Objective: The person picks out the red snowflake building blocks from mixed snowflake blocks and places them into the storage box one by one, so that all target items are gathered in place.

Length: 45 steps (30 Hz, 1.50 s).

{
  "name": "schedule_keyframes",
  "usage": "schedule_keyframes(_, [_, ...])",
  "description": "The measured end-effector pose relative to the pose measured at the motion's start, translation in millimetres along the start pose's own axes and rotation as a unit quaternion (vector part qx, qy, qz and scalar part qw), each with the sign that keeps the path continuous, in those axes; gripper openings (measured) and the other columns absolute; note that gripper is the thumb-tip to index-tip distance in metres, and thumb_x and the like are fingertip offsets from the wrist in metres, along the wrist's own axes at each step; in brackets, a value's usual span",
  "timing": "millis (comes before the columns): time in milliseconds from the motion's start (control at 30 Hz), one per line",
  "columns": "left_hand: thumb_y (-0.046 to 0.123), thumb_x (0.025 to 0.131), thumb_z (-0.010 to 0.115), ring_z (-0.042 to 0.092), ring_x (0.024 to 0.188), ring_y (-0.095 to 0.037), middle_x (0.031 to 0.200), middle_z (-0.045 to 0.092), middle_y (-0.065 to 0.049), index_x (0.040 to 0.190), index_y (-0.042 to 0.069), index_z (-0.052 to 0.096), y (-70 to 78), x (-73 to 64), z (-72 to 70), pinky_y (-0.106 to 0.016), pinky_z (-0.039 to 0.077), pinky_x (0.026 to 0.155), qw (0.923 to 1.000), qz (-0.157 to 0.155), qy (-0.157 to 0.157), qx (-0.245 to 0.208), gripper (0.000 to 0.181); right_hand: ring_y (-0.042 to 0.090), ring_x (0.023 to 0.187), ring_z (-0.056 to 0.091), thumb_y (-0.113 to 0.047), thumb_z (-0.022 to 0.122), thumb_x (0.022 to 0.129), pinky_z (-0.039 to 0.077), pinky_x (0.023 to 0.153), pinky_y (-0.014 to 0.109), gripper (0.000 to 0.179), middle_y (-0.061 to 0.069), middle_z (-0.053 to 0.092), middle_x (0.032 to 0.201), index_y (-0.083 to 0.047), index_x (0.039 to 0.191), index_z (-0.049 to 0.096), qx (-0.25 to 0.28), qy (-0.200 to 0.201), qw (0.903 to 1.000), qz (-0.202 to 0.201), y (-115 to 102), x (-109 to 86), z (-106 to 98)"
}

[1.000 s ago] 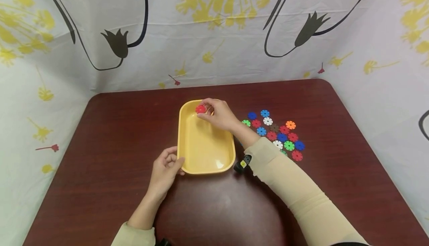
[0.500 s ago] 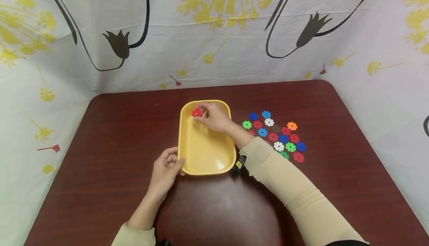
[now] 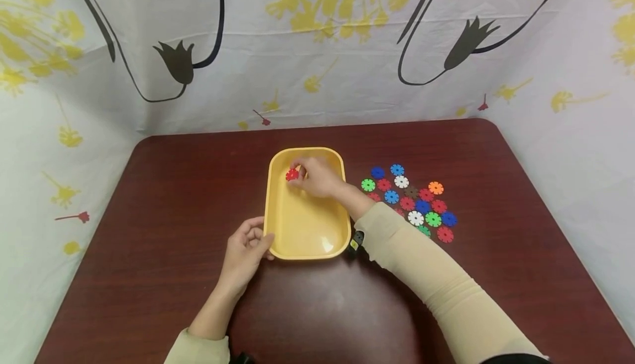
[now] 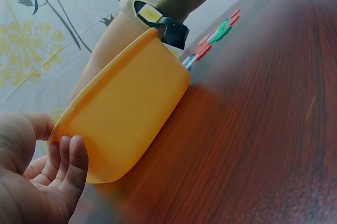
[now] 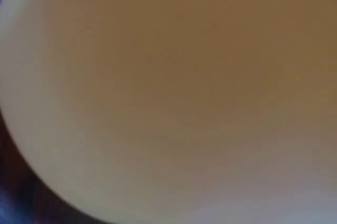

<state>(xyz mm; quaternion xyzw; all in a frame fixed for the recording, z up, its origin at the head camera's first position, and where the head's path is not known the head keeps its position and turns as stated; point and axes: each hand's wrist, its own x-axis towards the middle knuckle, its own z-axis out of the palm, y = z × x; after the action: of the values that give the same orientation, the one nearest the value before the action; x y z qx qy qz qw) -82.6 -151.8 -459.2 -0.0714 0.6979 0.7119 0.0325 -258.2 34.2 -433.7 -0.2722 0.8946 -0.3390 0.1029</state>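
Two beige sleeves (image 3: pixel 436 281) reach in over the near part of a dark red-brown desk (image 3: pixel 149 253). Nearest, the left hand (image 3: pixel 245 251) pinches the near left corner of a yellow tray (image 3: pixel 307 226), thumb over the rim and fingers curled against the outer wall, as the left wrist view confirms. Farther in, the right hand (image 3: pixel 316 177) is over the tray's far half, thumb and fingers closed on a red notched disc (image 3: pixel 292 175) near the far left corner. Whether that disc touches the tray floor, I cannot tell; the right wrist view is too blurred to help.

Placing this disc in the tray looks like the step in hand. Next seems to call for bringing it fully down, loosening the pinch and lifting clear of the rim, with the tray held steady.

To the tray's right, many loose discs (image 3: pixel 415 218) in several colours lie spread on the desk. Beyond its far edge hangs a flower-printed cloth (image 3: pixel 357 94).
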Motion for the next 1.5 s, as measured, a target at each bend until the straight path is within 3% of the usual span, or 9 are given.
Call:
schedule_keyframes(400, [-0.007, 0.094, 0.063, 0.062, 0.065, -0.013, 0.081, 0.057, -0.009, 0.133, -0.002, 0.053, -0.4, 0.0, -1.0, -0.025, 0.06, 0.058, 1.0, -0.002, 0.001, -0.002, 0.04, 0.015, 0.072, 0.056, -0.021, 0.075, 0.093, 0.047, 0.065, 0.023, 0.034, 0.003, 0.063, 0.083, -0.003, 0.119, 0.064, 0.01, -0.021, 0.9995, 0.024, 0, 0.2, 6])
schedule_keyframes(567, [-0.006, 0.094, 0.063, 0.062, 0.065, -0.013, 0.081, 0.058, -0.009, 0.133, -0.002, 0.053, -0.9, -0.2, -0.5, -0.025, 0.06, 0.059, 1.0, -0.001, 0.004, -0.001, 0.04, 0.019, 0.094, 0.065, -0.02, 0.073, 0.095, 0.055, 0.083, 0.028, 0.046, 0.011, 0.069, 0.104, 0.002, 0.132, 0.057, -0.007, -0.052, 0.9981, 0.031, 0, -1.2, 5])
schedule_keyframes(700, [-0.007, 0.094, 0.063, 0.062, 0.065, -0.013, 0.081, 0.057, -0.009, 0.133, -0.002, 0.053, -2.6, -0.8, -0.6, -0.026, 0.06, 0.058, 1.0, -0.003, 0.007, -0.006, 0.04, 0.026, 0.112, 0.065, -0.02, 0.071, 0.097, 0.055, 0.097, 0.034, 0.055, 0.017, 0.066, 0.123, 0.004, 0.141, 0.05, 0.005, -0.061, 0.997, 0.047, -1, -2.4, 5])
schedule_keyframes(900, [-0.008, 0.094, 0.063, 0.062, 0.065, -0.013, 0.08, 0.056, -0.008, 0.132, -0.002, 0.054, -3.0, -1.6, 0.1, -0.026, 0.06, 0.059, 0.9999, -0.002, 0.009, -0.013, 0.04, 0.027, 0.118, 0.063, -0.019, 0.071, 0.097, 0.052, 0.102, 0.035, 0.054, 0.018, 0.064, 0.128, 0.003, 0.142, 0.051, 0.016, -0.042, 0.9978, 0.049, -4, -4.5, 3])
schedule_keyframes(1200, [-0.007, 0.094, 0.063, 0.062, 0.065, -0.013, 0.08, 0.057, -0.009, 0.132, -0.002, 0.055, -3.0, -0.9, 2.8, -0.027, 0.061, 0.06, 0.9997, 0.0, 0.019, -0.016, 0.039, 0.026, 0.115, 0.063, -0.017, 0.064, 0.101, 0.054, 0.1, 0.034, 0.045, 0.015, 0.064, 0.124, 0.004, 0.14, 0.053, 0.094, -0.01, 0.9954, -0.011, -4, -17.2, -15])
schedule_keyframes(1500, [-0.008, 0.094, 0.062, 0.062, 0.064, -0.013, 0.08, 0.057, -0.009, 0.131, -0.003, 0.055, -3.1, -2.2, 4.3, -0.027, 0.06, 0.059, 0.9995, 0.001, 0.03, -0.012, 0.037, 0.023, 0.11, 0.065, -0.018, 0.061, 0.103, 0.056, 0.097, 0.037, 0.041, 0.011, 0.068, 0.118, 0.002, 0.138, 0.057, 0.129, 0.065, 0.9892, -0.024, 11, -42.3, -32])
